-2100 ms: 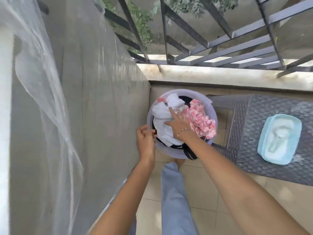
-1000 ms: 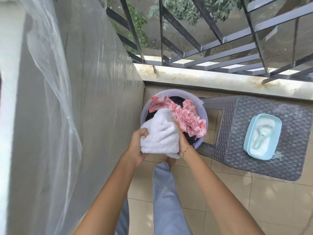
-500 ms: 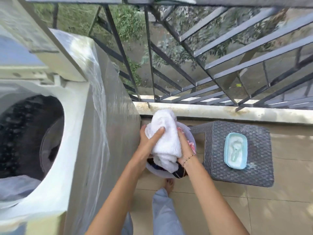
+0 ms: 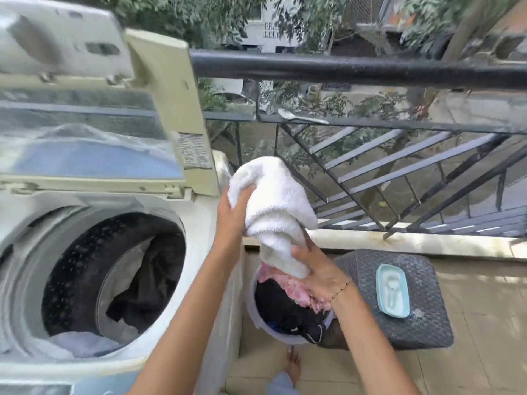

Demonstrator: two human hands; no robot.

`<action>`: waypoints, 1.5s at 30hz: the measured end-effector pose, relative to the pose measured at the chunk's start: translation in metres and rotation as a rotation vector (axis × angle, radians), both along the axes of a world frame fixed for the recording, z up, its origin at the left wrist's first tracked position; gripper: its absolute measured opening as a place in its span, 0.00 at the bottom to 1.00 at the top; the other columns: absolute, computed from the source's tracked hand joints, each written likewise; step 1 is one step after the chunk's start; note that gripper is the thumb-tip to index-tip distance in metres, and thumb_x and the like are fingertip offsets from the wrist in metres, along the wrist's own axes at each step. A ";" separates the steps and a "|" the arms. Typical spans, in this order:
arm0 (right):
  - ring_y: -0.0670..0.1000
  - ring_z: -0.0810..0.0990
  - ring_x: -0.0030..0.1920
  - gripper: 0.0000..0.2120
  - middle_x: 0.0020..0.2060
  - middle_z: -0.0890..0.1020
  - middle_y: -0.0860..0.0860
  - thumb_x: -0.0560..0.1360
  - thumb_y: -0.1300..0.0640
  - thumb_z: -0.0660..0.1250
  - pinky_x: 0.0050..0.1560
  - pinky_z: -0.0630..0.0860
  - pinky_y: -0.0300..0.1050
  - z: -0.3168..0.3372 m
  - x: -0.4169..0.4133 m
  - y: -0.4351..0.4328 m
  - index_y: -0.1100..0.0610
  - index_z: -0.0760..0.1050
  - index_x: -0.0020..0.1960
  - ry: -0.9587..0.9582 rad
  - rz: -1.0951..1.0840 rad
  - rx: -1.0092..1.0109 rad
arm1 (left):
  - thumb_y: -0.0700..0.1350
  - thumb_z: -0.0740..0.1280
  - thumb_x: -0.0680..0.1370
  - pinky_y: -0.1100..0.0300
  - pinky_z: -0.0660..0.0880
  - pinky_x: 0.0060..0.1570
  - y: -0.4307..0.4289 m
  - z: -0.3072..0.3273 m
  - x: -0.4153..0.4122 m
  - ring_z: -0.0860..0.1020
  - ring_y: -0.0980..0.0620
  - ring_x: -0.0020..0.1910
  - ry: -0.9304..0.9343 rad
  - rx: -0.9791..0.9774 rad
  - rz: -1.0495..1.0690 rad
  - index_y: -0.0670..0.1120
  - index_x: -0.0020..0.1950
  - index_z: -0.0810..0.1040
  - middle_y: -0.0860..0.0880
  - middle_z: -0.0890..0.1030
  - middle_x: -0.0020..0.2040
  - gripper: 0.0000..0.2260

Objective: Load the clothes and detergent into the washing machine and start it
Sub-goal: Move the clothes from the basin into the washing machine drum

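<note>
A white towel [image 4: 273, 203] hangs in the air between the washing machine and the railing. My left hand [image 4: 233, 212] grips its upper part and my right hand [image 4: 316, 275] holds its lower end. The top-loading washing machine [image 4: 199, 223] stands at the left with its lid [image 4: 159, 109] raised; dark and pale clothes lie in its drum [image 4: 114, 275]. Below my hands a lilac basin [image 4: 253, 312] on the floor holds dark clothes and a pink patterned cloth [image 4: 288, 289]. A light blue detergent tub [image 4: 392, 290] with a scoop inside rests on a dark woven stool [image 4: 413, 323].
A black metal railing [image 4: 356, 69] runs across the balcony's far side, with a spoon [image 4: 299, 116] lying on its lower bar. A low ledge [image 4: 427, 243] sits under it. Beige floor tiles [image 4: 470, 352] stretch to the right. My bare foot [image 4: 293, 363] stands near the basin.
Both hands have lifted the white towel out of the basin, up and toward the machine's open top. The view has swung up, showing the drum and raised lid.
</note>
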State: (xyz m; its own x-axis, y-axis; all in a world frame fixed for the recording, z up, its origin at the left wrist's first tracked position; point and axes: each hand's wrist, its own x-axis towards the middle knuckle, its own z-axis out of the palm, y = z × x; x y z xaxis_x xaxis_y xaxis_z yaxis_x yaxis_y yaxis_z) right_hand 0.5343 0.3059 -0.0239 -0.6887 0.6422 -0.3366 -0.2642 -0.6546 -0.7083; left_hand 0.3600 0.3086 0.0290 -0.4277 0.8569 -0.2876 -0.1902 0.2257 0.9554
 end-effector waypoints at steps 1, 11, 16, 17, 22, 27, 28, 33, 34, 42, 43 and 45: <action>0.57 0.81 0.55 0.39 0.57 0.82 0.55 0.54 0.51 0.83 0.61 0.63 0.75 0.007 -0.015 -0.002 0.52 0.73 0.63 -0.094 -0.025 0.049 | 0.51 0.66 0.78 0.58 0.78 0.52 -0.005 0.011 -0.012 0.81 0.56 0.54 0.008 0.008 -0.010 0.55 0.58 0.79 0.55 0.83 0.53 0.09; 0.51 0.77 0.57 0.27 0.52 0.80 0.43 0.57 0.46 0.80 0.63 0.73 0.53 0.060 -0.185 -0.035 0.47 0.77 0.54 -0.445 0.100 0.651 | 0.52 0.63 0.77 0.59 0.72 0.38 -0.094 0.051 -0.190 0.80 0.55 0.43 0.128 -0.109 -0.053 0.56 0.46 0.81 0.57 0.84 0.42 0.07; 0.43 0.77 0.55 0.25 0.52 0.79 0.45 0.67 0.65 0.74 0.54 0.77 0.39 0.057 -0.244 -0.056 0.54 0.75 0.62 -0.665 0.075 0.962 | 0.49 0.64 0.77 0.57 0.73 0.44 -0.131 0.028 -0.254 0.79 0.53 0.50 0.145 -0.144 0.086 0.55 0.50 0.80 0.54 0.82 0.50 0.06; 0.44 0.78 0.54 0.26 0.50 0.79 0.43 0.67 0.66 0.73 0.53 0.79 0.43 0.055 -0.251 -0.059 0.53 0.74 0.64 -0.704 0.066 0.927 | 0.49 0.63 0.77 0.57 0.73 0.44 -0.134 0.024 -0.262 0.79 0.53 0.51 0.141 -0.153 0.109 0.55 0.52 0.79 0.53 0.82 0.51 0.07; 0.53 0.81 0.50 0.16 0.47 0.82 0.48 0.72 0.57 0.69 0.47 0.78 0.41 0.039 -0.281 -0.069 0.48 0.74 0.59 -0.889 -0.021 0.855 | 0.60 0.58 0.75 0.61 0.72 0.44 -0.144 -0.012 -0.305 0.75 0.51 0.56 0.341 -0.301 0.070 0.51 0.70 0.68 0.51 0.75 0.64 0.26; 0.54 0.77 0.60 0.19 0.59 0.79 0.53 0.76 0.61 0.62 0.51 0.69 0.35 0.017 -0.302 -0.073 0.54 0.72 0.66 -1.036 0.180 0.903 | 0.63 0.54 0.78 0.47 0.70 0.61 -0.147 -0.043 -0.322 0.68 0.39 0.68 0.440 -0.727 -0.174 0.43 0.78 0.51 0.42 0.63 0.74 0.35; 0.53 0.75 0.63 0.20 0.63 0.77 0.52 0.76 0.60 0.62 0.54 0.67 0.36 0.014 -0.303 -0.074 0.54 0.70 0.67 -1.071 0.237 0.890 | 0.62 0.54 0.79 0.47 0.67 0.64 -0.149 -0.049 -0.322 0.65 0.39 0.71 0.476 -0.768 -0.221 0.41 0.78 0.51 0.40 0.61 0.76 0.35; 0.51 0.73 0.66 0.18 0.65 0.76 0.51 0.77 0.60 0.63 0.67 0.67 0.43 0.009 -0.299 -0.077 0.56 0.73 0.66 -1.071 0.302 0.838 | 0.57 0.57 0.80 0.54 0.67 0.55 -0.150 -0.063 -0.315 0.70 0.42 0.68 0.488 -0.705 -0.238 0.43 0.75 0.60 0.42 0.68 0.71 0.28; 0.51 0.73 0.66 0.17 0.65 0.76 0.52 0.77 0.60 0.63 0.68 0.68 0.43 0.008 -0.296 -0.078 0.56 0.73 0.65 -1.066 0.300 0.835 | 0.57 0.58 0.79 0.54 0.68 0.55 -0.147 -0.062 -0.311 0.71 0.42 0.66 0.477 -0.671 -0.223 0.43 0.75 0.59 0.42 0.69 0.71 0.28; 0.43 0.78 0.46 0.08 0.51 0.82 0.48 0.76 0.60 0.64 0.48 0.72 0.28 0.022 -0.251 -0.067 0.52 0.80 0.52 -0.929 -0.042 0.803 | 0.49 0.61 0.80 0.53 0.76 0.47 -0.112 -0.031 -0.229 0.79 0.53 0.35 0.331 -0.181 -0.059 0.44 0.72 0.61 0.53 0.78 0.38 0.22; 0.43 0.79 0.44 0.08 0.48 0.82 0.46 0.76 0.61 0.64 0.47 0.73 0.29 0.025 -0.241 -0.064 0.50 0.80 0.49 -0.897 -0.101 0.792 | 0.49 0.61 0.80 0.55 0.76 0.42 -0.106 -0.026 -0.217 0.78 0.53 0.33 0.286 -0.130 -0.051 0.45 0.71 0.62 0.52 0.78 0.37 0.21; 0.47 0.80 0.43 0.11 0.44 0.82 0.46 0.76 0.62 0.64 0.47 0.77 0.37 0.030 -0.219 -0.055 0.46 0.78 0.43 -0.844 -0.198 0.756 | 0.49 0.61 0.80 0.62 0.74 0.32 -0.093 -0.016 -0.189 0.75 0.54 0.30 0.201 -0.055 -0.045 0.48 0.68 0.64 0.51 0.78 0.37 0.18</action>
State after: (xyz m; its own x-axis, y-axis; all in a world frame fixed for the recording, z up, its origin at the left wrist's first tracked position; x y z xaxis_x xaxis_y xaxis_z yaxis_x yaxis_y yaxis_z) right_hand 0.3157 0.2510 0.0063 -0.2918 0.9483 -0.1251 0.4306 0.0134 -0.9025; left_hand 0.1707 0.2158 0.0128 -0.4431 0.8619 -0.2467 0.0146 0.2821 0.9593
